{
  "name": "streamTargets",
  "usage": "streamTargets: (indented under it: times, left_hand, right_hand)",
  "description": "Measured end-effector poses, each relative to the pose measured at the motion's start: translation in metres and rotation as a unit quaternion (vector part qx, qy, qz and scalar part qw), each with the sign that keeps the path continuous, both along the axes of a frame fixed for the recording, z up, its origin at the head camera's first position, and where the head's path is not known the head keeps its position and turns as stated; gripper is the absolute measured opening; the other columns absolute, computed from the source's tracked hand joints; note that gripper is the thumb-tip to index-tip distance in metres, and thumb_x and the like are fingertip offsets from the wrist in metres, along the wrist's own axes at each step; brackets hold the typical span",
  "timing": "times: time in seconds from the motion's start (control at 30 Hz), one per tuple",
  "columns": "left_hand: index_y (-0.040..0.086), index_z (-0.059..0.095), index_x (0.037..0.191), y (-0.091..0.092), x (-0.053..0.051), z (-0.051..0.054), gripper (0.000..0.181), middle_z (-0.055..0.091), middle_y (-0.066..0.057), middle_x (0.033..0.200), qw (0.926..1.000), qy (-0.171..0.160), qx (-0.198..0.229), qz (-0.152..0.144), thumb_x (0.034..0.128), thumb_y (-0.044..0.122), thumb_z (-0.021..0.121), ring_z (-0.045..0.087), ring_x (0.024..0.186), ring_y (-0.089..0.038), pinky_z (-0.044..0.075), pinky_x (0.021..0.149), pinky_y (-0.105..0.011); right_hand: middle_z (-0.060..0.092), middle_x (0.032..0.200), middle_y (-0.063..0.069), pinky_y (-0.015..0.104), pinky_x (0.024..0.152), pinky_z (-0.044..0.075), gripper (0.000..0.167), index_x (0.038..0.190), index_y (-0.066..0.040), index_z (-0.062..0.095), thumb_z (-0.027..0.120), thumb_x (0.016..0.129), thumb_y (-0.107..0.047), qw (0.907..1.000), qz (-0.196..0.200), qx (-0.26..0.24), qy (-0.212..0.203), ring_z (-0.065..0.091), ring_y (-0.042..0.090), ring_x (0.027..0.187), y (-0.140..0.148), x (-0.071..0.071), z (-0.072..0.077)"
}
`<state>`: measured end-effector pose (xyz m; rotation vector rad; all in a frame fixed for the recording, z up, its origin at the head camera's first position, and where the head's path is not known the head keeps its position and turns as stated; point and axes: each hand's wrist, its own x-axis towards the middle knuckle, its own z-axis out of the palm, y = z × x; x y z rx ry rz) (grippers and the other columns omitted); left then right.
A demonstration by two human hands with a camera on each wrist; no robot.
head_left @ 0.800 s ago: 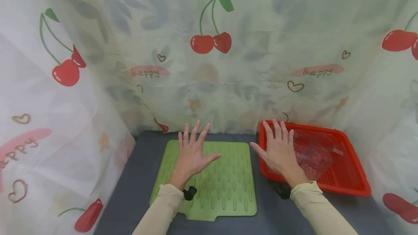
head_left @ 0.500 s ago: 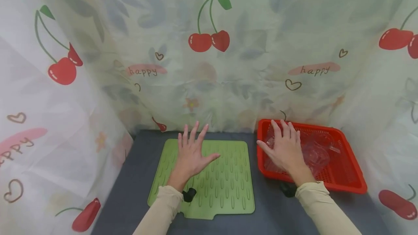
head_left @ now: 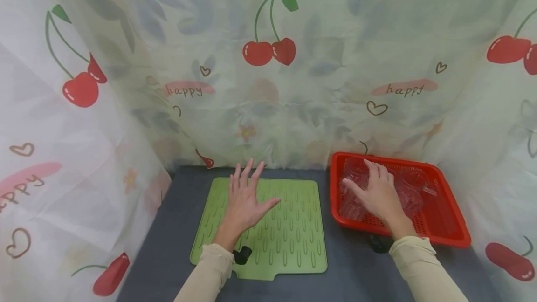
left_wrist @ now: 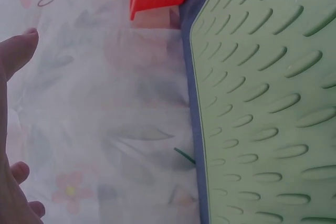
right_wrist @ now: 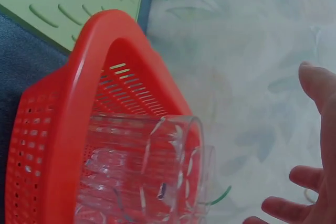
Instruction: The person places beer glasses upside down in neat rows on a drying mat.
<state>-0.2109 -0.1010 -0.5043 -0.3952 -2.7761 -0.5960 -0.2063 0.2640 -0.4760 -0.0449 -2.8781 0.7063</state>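
My left hand (head_left: 244, 204) hovers over the green ridged mat (head_left: 293, 227), fingers spread and thumb out, holding nothing. Above the left part of the red plastic basket (head_left: 455, 209) is my right hand (head_left: 382, 197), its fingers slightly bent and the thumb apart. Several clear, see-through cups (head_left: 411, 199) lie in the basket. In the right wrist view a clear cup (right_wrist: 173, 166) shows its round rim inside the basket, and the fingers (right_wrist: 291, 211) are apart from it. The hand partly hides the cups in the head view.
Both the mat and the basket rest on a dark grey table surface (head_left: 168, 227), the basket to the right of the mat. Behind and at both sides hangs a pale curtain (head_left: 268, 120) printed with cherries and hearts. A black wrist camera (head_left: 242, 255) sits on my left wrist.
My right hand has moved right, further over the basket, uncovering cups on its left side, and its fingers have bent slightly. The left hand has stayed almost in place.
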Motion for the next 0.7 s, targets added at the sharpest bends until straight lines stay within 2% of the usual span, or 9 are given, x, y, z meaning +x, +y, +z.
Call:
streamTargets:
  times: [0.1,0.3,0.43,0.57,0.7]
  left_hand:
    - [0.039,0.007,0.164,-0.002,0.002,-0.002,0.105,0.008,-0.001,0.174,0.9999,0.003,0.015,-0.005,0.0841,0.073,0.066,0.003,0.16,-0.038,0.017,0.124,-0.069]
    - [0.039,0.008,0.164,-0.004,0.006,-0.005,0.103,0.009,-0.003,0.174,0.9995,-0.005,0.031,-0.01,0.0856,0.071,0.066,0.003,0.161,-0.038,0.017,0.125,-0.068]
    - [0.039,0.008,0.164,-0.004,0.008,-0.007,0.102,0.009,-0.004,0.174,0.9993,-0.006,0.035,-0.011,0.0863,0.069,0.068,0.003,0.161,-0.038,0.015,0.126,-0.067]
    - [0.038,0.009,0.164,-0.005,0.01,-0.009,0.102,0.01,-0.004,0.173,0.9993,0.004,0.035,-0.012,0.0867,0.066,0.069,0.006,0.16,-0.039,0.017,0.125,-0.066]
    - [0.039,0.008,0.164,-0.005,0.012,-0.011,0.102,0.01,-0.003,0.173,0.9989,-0.002,0.044,-0.013,0.087,0.066,0.069,0.008,0.16,-0.039,0.021,0.124,-0.066]
  right_hand:
    - [0.033,0.154,0.03,0.076,0.102,0.042,0.099,0.159,-0.007,0.024,0.07,0.089,-0.059,0.9998,-0.003,-0.002,-0.021,0.034,0.052,0.133,0.002,0.002,-0.001]
    - [0.031,0.154,0.032,0.077,0.106,0.037,0.106,0.159,-0.004,0.023,0.065,0.087,-0.069,0.9976,-0.001,-0.008,-0.069,0.033,0.054,0.134,0.004,0.004,-0.01]
    - [0.031,0.154,0.032,0.077,0.106,0.037,0.108,0.159,-0.004,0.023,0.064,0.085,-0.073,0.9964,-0.001,-0.02,-0.082,0.032,0.055,0.134,0.006,0.004,-0.017]
    - [0.028,0.156,0.032,0.077,0.106,0.037,0.112,0.159,-0.004,0.022,0.063,0.084,-0.076,0.9939,0.001,-0.038,-0.103,0.03,0.054,0.137,0.005,0.003,-0.021]
    - [0.026,0.157,0.031,0.077,0.105,0.039,0.113,0.16,-0.006,0.021,0.067,0.082,-0.074,0.9912,0.001,-0.048,-0.124,0.029,0.053,0.137,0.003,0.002,-0.027]
